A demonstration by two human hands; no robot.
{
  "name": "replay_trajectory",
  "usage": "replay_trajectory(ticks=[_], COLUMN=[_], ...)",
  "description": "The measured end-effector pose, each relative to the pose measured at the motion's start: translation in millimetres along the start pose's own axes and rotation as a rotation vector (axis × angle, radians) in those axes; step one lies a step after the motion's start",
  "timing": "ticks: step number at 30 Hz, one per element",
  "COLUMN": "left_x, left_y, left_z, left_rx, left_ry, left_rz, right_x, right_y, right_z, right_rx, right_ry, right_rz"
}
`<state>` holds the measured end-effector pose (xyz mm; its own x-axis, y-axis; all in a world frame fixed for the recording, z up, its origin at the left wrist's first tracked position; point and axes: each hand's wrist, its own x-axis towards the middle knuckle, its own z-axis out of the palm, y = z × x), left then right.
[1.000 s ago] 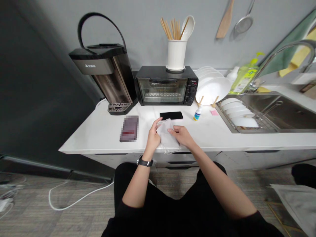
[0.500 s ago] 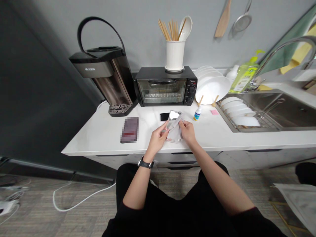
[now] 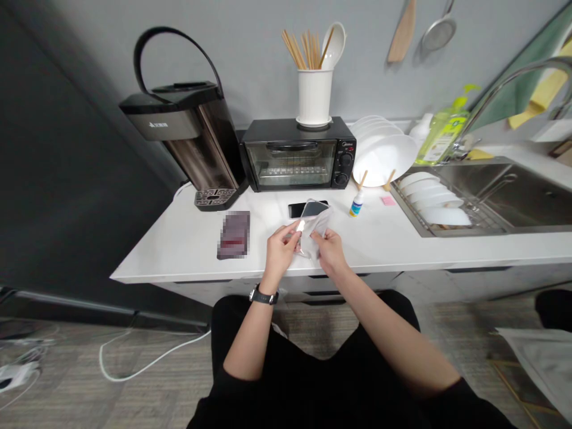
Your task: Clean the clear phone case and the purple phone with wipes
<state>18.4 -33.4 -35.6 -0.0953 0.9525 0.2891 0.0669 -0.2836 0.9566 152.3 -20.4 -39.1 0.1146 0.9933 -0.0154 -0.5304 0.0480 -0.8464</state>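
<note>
Starting at the left, we meet a tall dark water dispenser (image 3: 185,128), its front carrying a white logo and characters too small for us to read. On the white counter (image 3: 174,253) before it lies a dark purple item (image 3: 235,235), blurred into square blocks that hide its markings. Next comes a black toaster oven (image 3: 292,162); we can read "Midea" at its upper right. In front of it, our left hand (image 3: 280,247), with a black-strapped watch (image 3: 263,295) at the wrist, pinches the left edge of a clear plastic piece (image 3: 313,208), over the counter. Behind that lies a black phone (image 3: 295,211), partly covered by the plastic. A whitish wrap (image 3: 320,225) overlaps the clear piece, and we cannot tell where one ends. Our right hand (image 3: 330,250) grips the right side, some fingertips hidden. Farther right stand a small white bottle (image 3: 356,204) with a blue-and-yellow label and a green soap bottle (image 3: 440,134); we cannot read either label. The tap (image 3: 496,89) is cut off at the right.
</note>
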Motion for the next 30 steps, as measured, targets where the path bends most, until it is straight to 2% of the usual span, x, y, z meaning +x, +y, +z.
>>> replay_trajectory(ticks=[4, 7, 9, 11, 14, 17, 19, 24, 27, 30], left_x=[-2.2, -3.4, -4.8, -8.4, -19.5, -32.3, -37.3, -36.0, -36.0, -37.0], left_y=[2.5, 4.2, 5.7, 7.9, 12.6, 18.6, 22.3, 26.6, 28.7, 36.3], left_z=[6.8, 9.7, 8.2, 5.9, 7.7, 20.4, 31.3, 46.3, 48.2, 51.2], left_rx=[0.003, 0.056, 0.089, 0.105, 0.11, 0.122, 0.143, 0.236, 0.253, 0.266], left_ry=[-0.03, -0.074, -0.033, 0.043, 0.095, 0.108, 0.171, 0.317, 0.269, 0.193], left_rz=[0.011, 0.079, 0.111, 0.109, 0.088, 0.071, 0.074, 0.129, 0.136, 0.173], right_x=[16.6, 15.4, 2.4, -11.0, -15.8, -14.0, -22.5, -53.5, -46.4, -37.5], right_y=[-14.0, -13.8, -5.7, 0.3, -6.7, -22.1, -24.6, -13.9, -21.9, -30.4], right_z=[-9.2, -3.5, 6.0, 13.7, 15.3, 12.0, 12.2, 8.3, -2.4, -5.6], right_rx=[-0.004, 0.038, 0.057, 0.039, 0.03, 0.077, 0.072, -0.052, -0.012, 0.062], right_ry=[0.129, 0.227, 0.209, 0.129, 0.07, 0.169, 0.21, 0.089, 0.043, 0.107], right_rz=[-0.026, -0.072, -0.096, -0.094, -0.065, -0.087, -0.113, -0.127, -0.073, -0.057])
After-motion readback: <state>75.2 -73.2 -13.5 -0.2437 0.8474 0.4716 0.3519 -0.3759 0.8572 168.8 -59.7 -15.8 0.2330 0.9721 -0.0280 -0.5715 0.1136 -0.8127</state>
